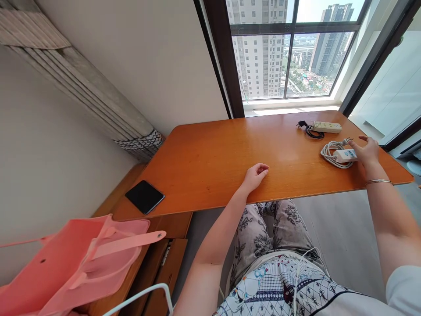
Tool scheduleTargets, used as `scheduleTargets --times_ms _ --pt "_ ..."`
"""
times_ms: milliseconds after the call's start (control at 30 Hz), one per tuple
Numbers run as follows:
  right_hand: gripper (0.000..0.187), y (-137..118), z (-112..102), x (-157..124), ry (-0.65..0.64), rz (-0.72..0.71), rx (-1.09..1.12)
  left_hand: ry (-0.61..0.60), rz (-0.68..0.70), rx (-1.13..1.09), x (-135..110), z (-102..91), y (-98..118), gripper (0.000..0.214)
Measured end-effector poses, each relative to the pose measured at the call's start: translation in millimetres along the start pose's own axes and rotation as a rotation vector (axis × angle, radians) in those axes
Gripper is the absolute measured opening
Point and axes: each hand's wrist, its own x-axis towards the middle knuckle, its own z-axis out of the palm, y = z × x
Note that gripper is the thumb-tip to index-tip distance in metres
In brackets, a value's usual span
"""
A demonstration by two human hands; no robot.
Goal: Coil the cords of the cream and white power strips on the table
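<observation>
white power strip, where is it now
In the head view, the white strip lies toward the right end of the table, beside the right hand, with the beige strip beyond it.

Head cam only: table (210, 162) is viewed close, from above/behind near edge, aimed forward-down toward far edge.

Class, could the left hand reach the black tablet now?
Probably yes: the left hand holds nothing visible, and nothing appears to block its way across the tabletop to the black tablet.

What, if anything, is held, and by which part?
Nothing shows in the left hand; the right hand is at the white power strip, any hold unclear.
</observation>
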Motion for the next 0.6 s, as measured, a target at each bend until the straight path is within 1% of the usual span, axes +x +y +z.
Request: scheduleTargets --times_ms 33,100,167,200,300,367,400,433,500,533,600 --pt "0.034 -9 2 -5 0.080 -0.071 -0.007 0.001 0.002 0.003 0 -0.1 0 0.009" --pt "0.028 -31 8 -22 0.194 -0.221 0.065 0.005 0.014 0.012 0 -0.2 -2 0.010" --pt "0.021 -57 20 -46 0.203 -0.445 0.148 0.013 0.033 0.024 1 -0.5 -4 0.011" --pt "0.017 -71 28 -60 0.171 -0.555 0.185 0.020 0.045 0.031 1 -0.6 -6 0.012" --pt "0.012 -110 58 -101 -0.100 -0.946 0.310 0.056 0.088 0.056 3 -1.1 -12 0.012" --pt "0.014 -133 81 -122 -0.297 -1.144 0.367 0.102 0.140 0.107 3 -1.8 -15 0.012" --pt "0.014 -143 91 -129 -0.390 -1.216 0.366 0.128 0.169 0.145 3 -2.2 -16 0.012" --pt "0.015 -152 102 -134 -0.464 -1.266 0.348 0.149 0.195 0.189 3 -2.7 -16 0.012" --pt "0.018 -165 119 -138 -0.575 -1.289 0.306 0.172 0.234 0.283 2 -3.7 -16 0.012" --pt "0.019 -169 127 -137 -0.610 -1.265 0.287 0.174 0.246 0.327 1 -4.1 -15 0.013" --pt "0.021 -172 138 -134 -0.649 -1.169 0.250 0.169 0.269 0.410 -1 -4.8 -14 0.014"
